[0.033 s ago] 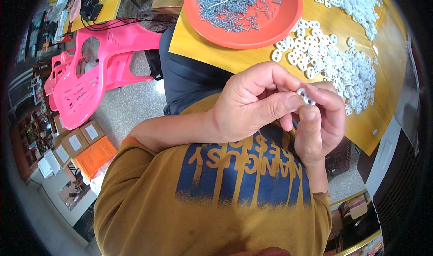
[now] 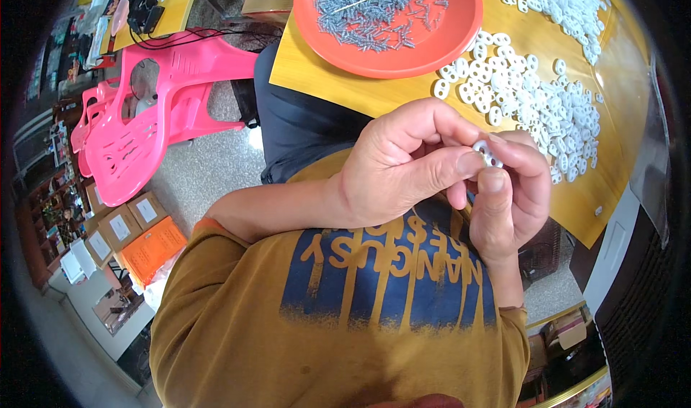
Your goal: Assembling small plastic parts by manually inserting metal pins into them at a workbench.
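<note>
White ring (image 2: 486, 151) pinched between both hands' fingertips, left hand (image 2: 403, 167) and right hand (image 2: 511, 199), mid-frame; ring pile (image 2: 536, 95) and screw tray (image 2: 389, 19) upper right look mostly untouched.

Hands: two, the left hand (image 2: 403, 167) and the right hand (image 2: 507, 199)
White ring in the fingers: one, the white ring (image 2: 484, 151)
Orange trays: one, the orange tray (image 2: 461, 26) on the yellow surface (image 2: 324, 70)
Grey screws: too many to count, heaped as the screw pile (image 2: 381, 8)
Loose white rings: too many to count, spread as the ring heap (image 2: 540, 98)
Pink plastic chairs: at least two stacked, the pink chairs (image 2: 137, 127)
Cardboard boxes on the floor: about four, with one orange box (image 2: 151, 248)
</note>
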`<action>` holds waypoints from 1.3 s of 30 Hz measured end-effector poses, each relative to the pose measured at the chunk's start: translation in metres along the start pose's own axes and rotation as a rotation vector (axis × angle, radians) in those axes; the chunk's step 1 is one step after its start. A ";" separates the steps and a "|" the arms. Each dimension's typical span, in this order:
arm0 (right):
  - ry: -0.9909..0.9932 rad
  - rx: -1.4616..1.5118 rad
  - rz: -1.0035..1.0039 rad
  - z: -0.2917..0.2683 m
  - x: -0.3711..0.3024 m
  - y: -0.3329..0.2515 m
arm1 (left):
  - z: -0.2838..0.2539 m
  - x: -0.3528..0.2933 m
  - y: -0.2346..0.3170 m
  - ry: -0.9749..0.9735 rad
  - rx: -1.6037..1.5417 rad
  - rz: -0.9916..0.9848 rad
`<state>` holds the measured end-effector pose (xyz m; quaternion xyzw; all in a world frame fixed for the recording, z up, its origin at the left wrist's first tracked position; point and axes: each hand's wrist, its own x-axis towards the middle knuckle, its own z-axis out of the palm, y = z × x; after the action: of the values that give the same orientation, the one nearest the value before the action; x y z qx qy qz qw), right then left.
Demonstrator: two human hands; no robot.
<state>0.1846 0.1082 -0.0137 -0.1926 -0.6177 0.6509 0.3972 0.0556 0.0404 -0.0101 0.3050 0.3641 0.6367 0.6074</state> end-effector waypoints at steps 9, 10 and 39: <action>-0.028 -0.383 -0.143 -0.005 0.002 0.001 | 0.006 0.001 0.008 0.118 -0.117 -0.206; -0.046 -0.436 -0.183 -0.006 0.007 -0.001 | 0.005 0.004 0.007 0.125 -0.118 -0.216; 0.283 -0.842 -0.331 -0.090 -0.047 0.010 | -0.035 0.057 0.039 -0.019 1.105 0.259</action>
<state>0.2769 0.1318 -0.0489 -0.3227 -0.7900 0.2389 0.4633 0.0007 0.0939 0.0005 0.6256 0.5973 0.4182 0.2776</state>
